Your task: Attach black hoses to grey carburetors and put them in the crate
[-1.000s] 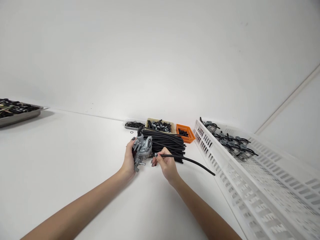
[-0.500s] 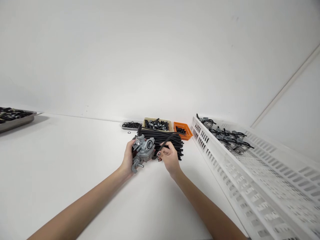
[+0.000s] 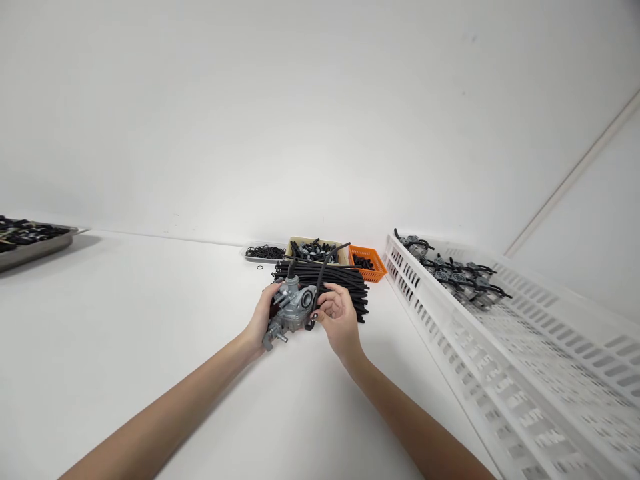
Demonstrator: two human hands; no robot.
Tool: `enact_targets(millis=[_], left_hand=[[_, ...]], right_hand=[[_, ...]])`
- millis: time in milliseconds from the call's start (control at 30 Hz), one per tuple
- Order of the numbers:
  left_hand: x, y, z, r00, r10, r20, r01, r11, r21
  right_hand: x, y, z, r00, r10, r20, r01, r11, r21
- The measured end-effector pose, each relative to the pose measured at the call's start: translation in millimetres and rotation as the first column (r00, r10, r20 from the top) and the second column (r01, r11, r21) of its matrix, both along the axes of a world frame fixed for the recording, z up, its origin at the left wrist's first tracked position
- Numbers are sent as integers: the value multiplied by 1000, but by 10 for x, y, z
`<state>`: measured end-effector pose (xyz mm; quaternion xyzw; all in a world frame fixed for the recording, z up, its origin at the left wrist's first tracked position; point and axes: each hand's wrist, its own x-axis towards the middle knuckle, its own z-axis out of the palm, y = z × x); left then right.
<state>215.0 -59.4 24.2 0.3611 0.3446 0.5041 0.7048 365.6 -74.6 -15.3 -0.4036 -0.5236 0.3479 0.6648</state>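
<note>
A grey metal carburetor [image 3: 295, 308] is held up over the white table by my left hand [image 3: 263, 313], its fingers wrapped round the far side. At the carburetor's right side, my right hand [image 3: 340, 319] pinches a black rubber hose [image 3: 323, 277] between thumb and fingers. The hose's upper end sticks up to the right, and its lower end bends beside the carburetor body; I cannot tell if it is joined there. Just behind both hands lies a pile of black hoses [image 3: 353, 283].
Behind the pile stand a tray of black rings [image 3: 265, 252], a cream tray [image 3: 295, 240] of black and metal parts, and an orange basket [image 3: 377, 267]. On the right a long white crate [image 3: 450, 327] holds several carburetors [image 3: 455, 277]. A metal tray [image 3: 40, 248] is at far left.
The hose has swung from slanting right to standing more upright. My right hand has turned and its fingers shifted along the hose. The carburetor has moved slightly right and down.
</note>
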Motion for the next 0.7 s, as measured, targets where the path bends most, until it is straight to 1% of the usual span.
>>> enact_targets(millis=[67, 167, 300, 467, 533, 600, 700], left_hand=[[1, -5, 18, 1000, -5, -1, 5, 1000, 8], [-2, -18, 48, 1000, 1, -7, -1, 1000, -2], [-18, -33, 79, 997, -70, 10, 71, 995, -75], [-60, -20, 65, 987, -162, 21, 162, 963, -216], [-78, -11, 49, 982, -189, 12, 185, 946, -267], [-88, -3, 32, 976, -215, 17, 211, 934, -289], [-86, 9, -8, 960, -277, 51, 279, 915, -293]], right_hand=[[6, 7, -25, 1000, 4, 8, -4, 1000, 14], [40, 62, -81, 997, 39, 63, -42, 998, 41], [96, 131, -117, 986, 122, 116, -132, 988, 78], [86, 78, -46, 940, 324, 102, -325, 946, -8], [73, 42, -13, 922, 379, 77, -378, 925, -32], [72, 16, 12, 904, 423, 67, -421, 906, -46], [92, -12, 45, 881, 471, 53, -467, 882, -65]])
